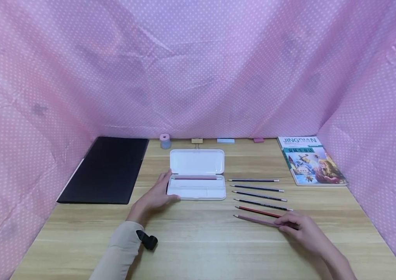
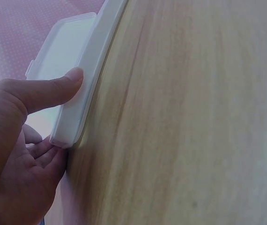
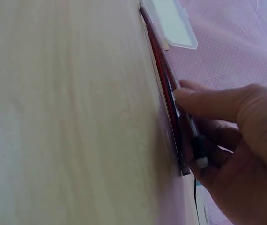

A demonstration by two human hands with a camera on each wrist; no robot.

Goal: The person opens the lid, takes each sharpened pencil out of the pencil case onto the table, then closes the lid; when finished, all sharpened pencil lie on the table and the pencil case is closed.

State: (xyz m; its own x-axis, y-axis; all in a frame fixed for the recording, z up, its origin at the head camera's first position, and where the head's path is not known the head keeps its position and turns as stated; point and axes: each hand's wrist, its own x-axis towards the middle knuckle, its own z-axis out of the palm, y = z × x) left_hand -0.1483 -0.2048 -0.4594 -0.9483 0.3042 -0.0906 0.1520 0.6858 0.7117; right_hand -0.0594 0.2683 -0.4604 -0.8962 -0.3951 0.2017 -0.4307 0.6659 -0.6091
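Note:
An open white pencil case sits mid-table with its lid raised; one dark pencil lies in its rear compartment. My left hand grips the case's left end, thumb over the front wall and fingers round the corner, as the left wrist view shows. Near its eraser end, my right hand pinches a dull purplish pencil between thumb and fingers, tip pointing left toward the case. Just behind it is a red pencil, partly covered by that hand. Several dark pencils lie beyond in a row.
A black folder lies at the left and an illustrated book at the back right. Along the back edge stand a small pink-and-blue cylinder, a binder clip, a light-blue block and a pink block. Pink dotted cloth surrounds the table.

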